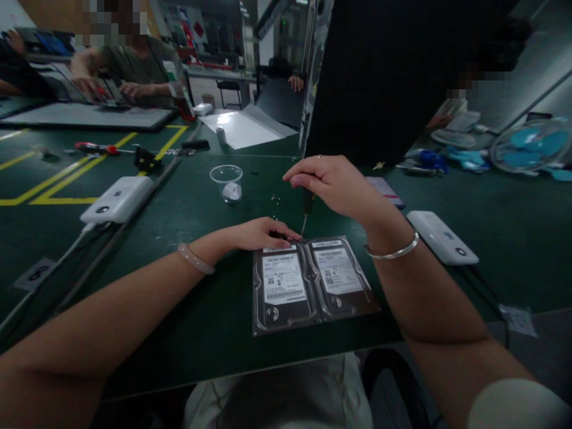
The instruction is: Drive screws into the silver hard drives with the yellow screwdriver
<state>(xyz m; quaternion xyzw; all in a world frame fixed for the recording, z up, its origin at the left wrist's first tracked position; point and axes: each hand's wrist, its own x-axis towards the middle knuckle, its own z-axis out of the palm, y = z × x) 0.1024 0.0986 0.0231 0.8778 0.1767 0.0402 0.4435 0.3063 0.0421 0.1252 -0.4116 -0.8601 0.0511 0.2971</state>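
Two hard drives lie side by side on the green table, the left hard drive (283, 292) and the right hard drive (342, 277), labels facing up. My right hand (328, 182) is closed over the handle of a screwdriver (307, 202), held nearly upright. Its thin shaft runs down to the far edge of the drives, where they meet. My left hand (266, 232) rests on the far end of the left drive with fingers stretched out, the fingertips close to the screwdriver's tip. Several small screws (274, 199) lie beyond that hand.
A clear plastic cup (226, 182) stands behind my left hand. White power banks lie at left (118, 199) and right (442, 238). A large black panel (375, 77) rises behind my right hand. A red-handled screwdriver (96, 148) lies far left; a person (143, 71) works behind it.
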